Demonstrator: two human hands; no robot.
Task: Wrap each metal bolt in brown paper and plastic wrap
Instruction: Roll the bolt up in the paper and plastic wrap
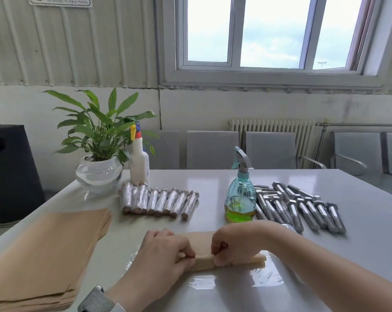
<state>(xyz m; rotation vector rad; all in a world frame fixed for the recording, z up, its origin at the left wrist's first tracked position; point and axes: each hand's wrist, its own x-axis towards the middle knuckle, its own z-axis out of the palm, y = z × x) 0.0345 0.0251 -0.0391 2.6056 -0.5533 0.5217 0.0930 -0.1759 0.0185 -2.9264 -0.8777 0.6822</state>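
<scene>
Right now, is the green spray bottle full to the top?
No, the spray bottle holds green liquid only near its bottom.

1. My left hand point(165, 251) and right hand point(233, 244) pinch the paper roll point(204, 261) lying on plastic wrap point(235, 282).
2. Wrapped bolts point(159, 201) sit beyond; bare bolts point(303, 206) right, on the counter point(325, 255).
3. Brown paper stack point(46, 255) left.

The brown paper roll point(204, 260) hides whatever it wraps, presumably a bolt; the wall sign point(60, 0) is cropped.

Bright window point(271, 32) backlight, table point(213, 181) glare, wide-angle bowing.
</scene>
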